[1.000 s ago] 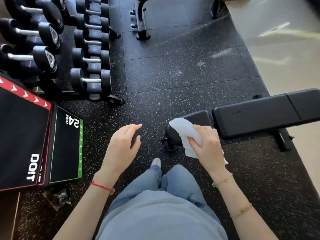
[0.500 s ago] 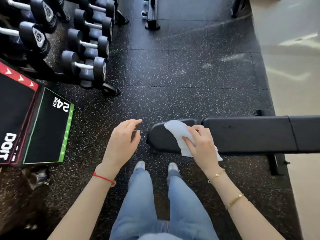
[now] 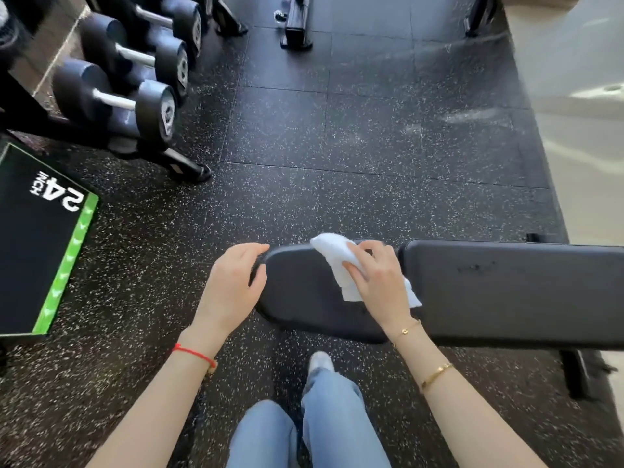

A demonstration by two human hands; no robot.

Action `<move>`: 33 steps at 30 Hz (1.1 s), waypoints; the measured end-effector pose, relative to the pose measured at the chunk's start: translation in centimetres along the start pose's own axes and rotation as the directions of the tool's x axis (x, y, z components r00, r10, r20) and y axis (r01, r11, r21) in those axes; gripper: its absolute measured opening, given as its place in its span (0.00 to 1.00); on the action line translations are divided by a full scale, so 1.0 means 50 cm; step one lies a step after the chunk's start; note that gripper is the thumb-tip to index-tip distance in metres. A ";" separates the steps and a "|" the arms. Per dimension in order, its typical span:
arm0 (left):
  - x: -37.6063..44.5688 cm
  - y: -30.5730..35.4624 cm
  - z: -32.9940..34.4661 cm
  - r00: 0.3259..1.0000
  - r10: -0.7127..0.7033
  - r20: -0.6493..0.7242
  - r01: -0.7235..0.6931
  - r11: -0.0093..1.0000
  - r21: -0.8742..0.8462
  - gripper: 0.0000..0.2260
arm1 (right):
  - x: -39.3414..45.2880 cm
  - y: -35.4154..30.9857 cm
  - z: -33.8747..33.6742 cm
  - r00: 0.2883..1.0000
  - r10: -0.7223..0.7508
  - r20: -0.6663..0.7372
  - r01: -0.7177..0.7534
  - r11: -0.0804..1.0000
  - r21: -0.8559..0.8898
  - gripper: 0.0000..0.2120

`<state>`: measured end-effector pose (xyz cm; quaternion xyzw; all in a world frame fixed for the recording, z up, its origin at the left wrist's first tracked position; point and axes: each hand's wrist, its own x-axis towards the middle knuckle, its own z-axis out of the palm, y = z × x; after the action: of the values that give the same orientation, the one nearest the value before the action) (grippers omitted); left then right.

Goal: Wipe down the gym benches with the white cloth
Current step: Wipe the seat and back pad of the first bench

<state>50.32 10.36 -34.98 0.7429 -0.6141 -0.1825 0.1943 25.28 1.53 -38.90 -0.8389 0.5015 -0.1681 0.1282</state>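
Legs: your jeans [image 3: 324,420] and one pale shoe [image 3: 320,361] sit at the bottom of the view, on the speckled black floor [image 3: 287,204].
Left hand: your left hand [image 3: 233,288] is beside the rounded end of the bench, fingers loosely curved and holding nothing; fingertips at the pad's edge, contact not clear. Red string [image 3: 194,353] on that wrist.
Right hand: your right hand [image 3: 378,282] grips the white cloth [image 3: 337,261] and presses it on the seat pad; two gold bracelets [image 3: 435,376] on that arm.
Cloth: bunched under your fingers, one end poking out toward the far edge of the pad, the other trailing out under your palm.
Bench: black bench [image 3: 506,292] runs off to the right; short seat pad nearest you, long pad next to it with a narrow gap between.
Left side: black box with green edge, marked "24 INCH" [image 3: 40,251].
Far left: dumbbells [image 3: 114,99] on a rack.
Far: black equipment foot [image 3: 295,25]; pale floor [image 3: 580,130] at right.
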 end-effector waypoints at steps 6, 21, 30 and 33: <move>0.004 -0.113 0.221 0.995 0.088 -0.047 -0.086 0.995 0.043 0.16 | -0.072 0.063 0.235 0.990 -0.132 0.058 0.135 0.990 -0.041 0.18; 0.026 -0.222 0.398 0.958 0.211 -0.194 -0.189 0.974 0.125 0.19 | -0.018 0.129 0.307 0.998 0.003 0.070 0.019 0.950 -0.313 0.26; 0.028 -0.229 0.419 0.946 0.179 -0.270 -0.172 0.984 0.050 0.19 | -0.237 0.087 0.306 0.990 -0.027 0.135 0.052 0.982 -0.182 0.30; 0.027 -0.232 0.422 0.943 0.170 -0.285 -0.164 0.985 0.042 0.19 | -0.203 0.116 0.303 0.990 0.091 0.110 -0.061 0.967 -0.248 0.30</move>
<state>49.56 9.66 -59.08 0.7084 -0.6416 -0.0501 0.2898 22.40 8.55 -56.47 -0.8371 0.5415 -0.0490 0.0605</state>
